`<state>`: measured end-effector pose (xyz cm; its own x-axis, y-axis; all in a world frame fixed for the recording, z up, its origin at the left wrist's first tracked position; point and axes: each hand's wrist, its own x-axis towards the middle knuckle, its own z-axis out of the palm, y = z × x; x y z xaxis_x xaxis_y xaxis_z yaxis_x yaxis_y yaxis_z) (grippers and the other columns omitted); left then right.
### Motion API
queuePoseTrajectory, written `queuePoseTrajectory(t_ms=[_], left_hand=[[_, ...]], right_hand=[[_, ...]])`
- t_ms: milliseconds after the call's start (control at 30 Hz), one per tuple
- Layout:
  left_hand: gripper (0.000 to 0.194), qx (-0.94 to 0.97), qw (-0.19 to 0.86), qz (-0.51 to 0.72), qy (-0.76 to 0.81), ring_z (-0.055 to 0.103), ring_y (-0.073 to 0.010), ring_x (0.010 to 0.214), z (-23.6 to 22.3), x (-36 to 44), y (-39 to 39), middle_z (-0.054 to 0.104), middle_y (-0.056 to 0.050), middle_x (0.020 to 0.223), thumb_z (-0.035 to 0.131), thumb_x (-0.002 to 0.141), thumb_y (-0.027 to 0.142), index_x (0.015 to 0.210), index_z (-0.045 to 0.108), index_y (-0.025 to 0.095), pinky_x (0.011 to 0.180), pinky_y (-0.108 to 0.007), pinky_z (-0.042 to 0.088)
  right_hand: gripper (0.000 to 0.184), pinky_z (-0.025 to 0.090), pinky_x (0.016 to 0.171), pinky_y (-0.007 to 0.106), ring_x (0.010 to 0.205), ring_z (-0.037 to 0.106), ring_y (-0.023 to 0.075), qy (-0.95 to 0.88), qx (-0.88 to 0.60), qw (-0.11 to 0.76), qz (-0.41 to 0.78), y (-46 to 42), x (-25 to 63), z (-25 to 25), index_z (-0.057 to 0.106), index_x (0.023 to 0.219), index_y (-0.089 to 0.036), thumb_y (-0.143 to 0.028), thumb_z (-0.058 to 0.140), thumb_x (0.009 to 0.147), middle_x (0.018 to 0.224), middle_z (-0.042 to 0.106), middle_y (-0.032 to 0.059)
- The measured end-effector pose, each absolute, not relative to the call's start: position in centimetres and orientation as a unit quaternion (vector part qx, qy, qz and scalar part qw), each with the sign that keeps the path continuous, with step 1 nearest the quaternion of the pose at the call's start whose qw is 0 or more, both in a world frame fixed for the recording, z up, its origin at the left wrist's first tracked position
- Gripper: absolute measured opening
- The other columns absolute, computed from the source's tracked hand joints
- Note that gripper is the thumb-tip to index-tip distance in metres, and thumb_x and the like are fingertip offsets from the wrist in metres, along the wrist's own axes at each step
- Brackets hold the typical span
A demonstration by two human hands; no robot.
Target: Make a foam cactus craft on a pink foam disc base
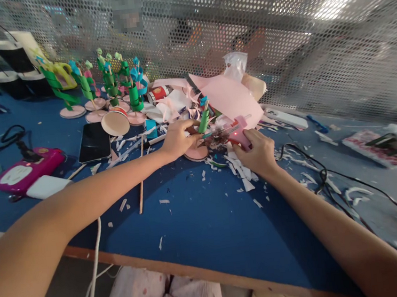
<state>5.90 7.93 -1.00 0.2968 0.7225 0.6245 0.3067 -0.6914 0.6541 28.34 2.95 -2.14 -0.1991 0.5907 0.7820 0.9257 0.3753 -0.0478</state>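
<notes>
My right hand [257, 151] grips a pink hot glue gun [241, 133], its red light lit and its nozzle hidden among clutter. My left hand [179, 140] pinches at a rolled green paper strip [203, 121] that stands over a round pink base [197, 152]; a small blue paper piece tops it. Exactly which part the fingers hold is partly hidden. Behind the left hand, several finished-looking paper plants [109, 82] with green strips stand on round pink bases. A paper cup [116, 121] lies tipped in front of them.
A black phone [94, 143] and a magenta power strip [26, 169] lie at left. Pink paper sheets [230, 93] heap at the back against the perforated metal screen [279, 40]. White scraps and a wooden stick [141, 187] are strewn about; a black cable [323, 173] runs at right.
</notes>
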Motion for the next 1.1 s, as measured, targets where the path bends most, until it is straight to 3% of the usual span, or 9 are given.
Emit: queuePoseTrajectory(t_ms=[267, 667, 1100], left_hand=[[0.019, 0.778, 0.221, 0.488, 0.329, 0.066, -0.0169, 0.076, -1.0, 5.8, 7.8, 0.073, -0.004, 0.081, 0.074, 0.070, 0.015, 0.088, 0.069, 0.016, 0.074, -0.029, 0.052], [0.012, 0.770, 0.244, 0.481, 0.341, 0.066, -0.0179, 0.074, -0.6, 6.0, 7.5, 0.073, -0.004, 0.079, 0.073, 0.070, 0.013, 0.081, 0.070, 0.016, 0.074, -0.030, 0.051], [0.014, 0.775, 0.238, 0.484, 0.330, 0.066, -0.0158, 0.073, -0.9, 6.0, 7.8, 0.073, -0.004, 0.081, 0.074, 0.071, 0.018, 0.084, 0.070, 0.015, 0.072, -0.028, 0.051]], right_hand=[[0.025, 0.039, 0.051, 0.028, 0.057, 0.049, 0.0154, -0.711, -0.500, 0.380, -0.318, 2.2, 28.2, -2.6, 0.044, 0.071, -0.021, -0.040, 0.061, 0.070, 0.063, 0.050, 0.0011], [0.033, 0.040, 0.049, 0.031, 0.059, 0.052, 0.0207, -0.675, -0.531, 0.371, -0.354, 2.2, 28.3, -3.5, 0.046, 0.077, -0.020, -0.050, 0.059, 0.072, 0.067, 0.054, 0.0079], [0.020, 0.041, 0.052, 0.032, 0.060, 0.052, 0.0209, -0.688, -0.552, 0.355, -0.310, 2.0, 27.9, -3.7, 0.046, 0.074, -0.020, -0.038, 0.055, 0.071, 0.067, 0.053, 0.0076]])
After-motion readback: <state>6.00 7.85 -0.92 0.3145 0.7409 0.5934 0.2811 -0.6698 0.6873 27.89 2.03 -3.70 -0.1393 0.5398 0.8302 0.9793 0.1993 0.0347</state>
